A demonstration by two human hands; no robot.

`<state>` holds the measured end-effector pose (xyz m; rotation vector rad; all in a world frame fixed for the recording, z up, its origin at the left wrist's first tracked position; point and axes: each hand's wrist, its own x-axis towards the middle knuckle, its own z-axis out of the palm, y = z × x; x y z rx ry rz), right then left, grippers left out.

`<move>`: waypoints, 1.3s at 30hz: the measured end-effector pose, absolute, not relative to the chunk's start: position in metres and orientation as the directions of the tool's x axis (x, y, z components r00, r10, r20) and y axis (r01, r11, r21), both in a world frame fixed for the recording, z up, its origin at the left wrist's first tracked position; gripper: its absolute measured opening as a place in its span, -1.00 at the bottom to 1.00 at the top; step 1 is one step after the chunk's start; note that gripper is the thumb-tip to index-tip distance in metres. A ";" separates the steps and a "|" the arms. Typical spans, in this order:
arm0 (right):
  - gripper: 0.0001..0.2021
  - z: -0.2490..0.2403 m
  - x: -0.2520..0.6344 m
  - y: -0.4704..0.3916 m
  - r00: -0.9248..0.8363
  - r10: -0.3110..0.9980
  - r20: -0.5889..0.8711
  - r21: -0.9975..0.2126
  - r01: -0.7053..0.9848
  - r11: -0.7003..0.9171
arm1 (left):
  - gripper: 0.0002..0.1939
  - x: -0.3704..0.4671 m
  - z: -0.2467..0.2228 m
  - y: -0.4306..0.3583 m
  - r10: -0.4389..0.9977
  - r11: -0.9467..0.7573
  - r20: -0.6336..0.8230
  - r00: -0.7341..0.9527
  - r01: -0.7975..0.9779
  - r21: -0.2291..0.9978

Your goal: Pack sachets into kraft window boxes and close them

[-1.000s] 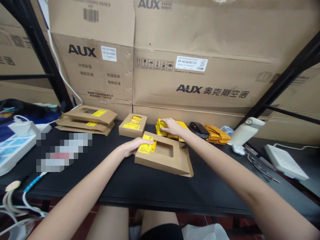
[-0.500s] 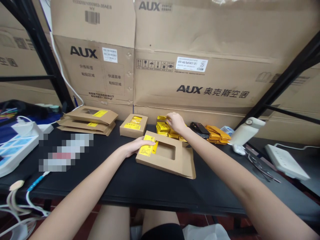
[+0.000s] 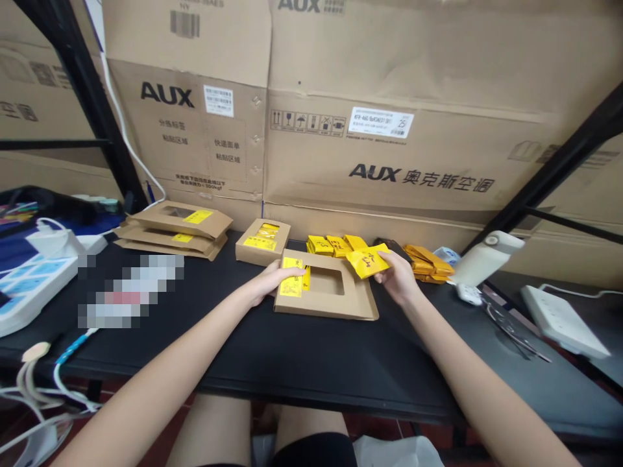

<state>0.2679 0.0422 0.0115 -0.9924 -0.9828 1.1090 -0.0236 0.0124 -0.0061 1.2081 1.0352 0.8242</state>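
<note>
My left hand (image 3: 269, 283) grips the left end of a brown cardboard box (image 3: 316, 307) with a cut-out window and a yellow label (image 3: 292, 277). Part of something yellow shows through the window's left side. Its right end flap stands open. Between the fingers of my right hand (image 3: 398, 277) is a yellow packet (image 3: 368, 261) with dark lettering, held over the box's right end. Behind the box lie several more yellow packets (image 3: 338, 245), their lower part hidden by it.
A second windowed box (image 3: 261, 242) with yellow contents stands behind left, beside a stack of flat boxes (image 3: 180, 224). Orange packets (image 3: 427, 263), a white bottle (image 3: 489, 256) and glasses (image 3: 516, 331) lie to the right. A power strip (image 3: 43, 279) is at left.
My right hand has lifted a yellow packet from the pile and brought it nearer and right, to the box's open end. The left hand still holds the box, now turned slightly.
</note>
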 end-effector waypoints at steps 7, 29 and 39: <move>-0.89 0.004 0.269 0.052 0.245 0.969 0.013 -0.971 -0.227 0.070 | -0.33 -0.022 -0.006 0.012 0.939 0.165 -0.163 0.302 0.021 0.986; -0.62 0.006 0.257 0.026 -0.246 0.969 -0.001 -1.000 -0.020 -0.006 | -0.33 -0.022 -0.006 0.014 0.895 0.276 -0.243 0.375 -0.038 0.960; -0.68 -0.006 0.232 0.019 -0.214 0.925 0.314 -0.942 0.051 0.331 | -0.47 -0.022 -0.002 0.013 0.859 0.380 -0.295 0.417 -0.135 0.915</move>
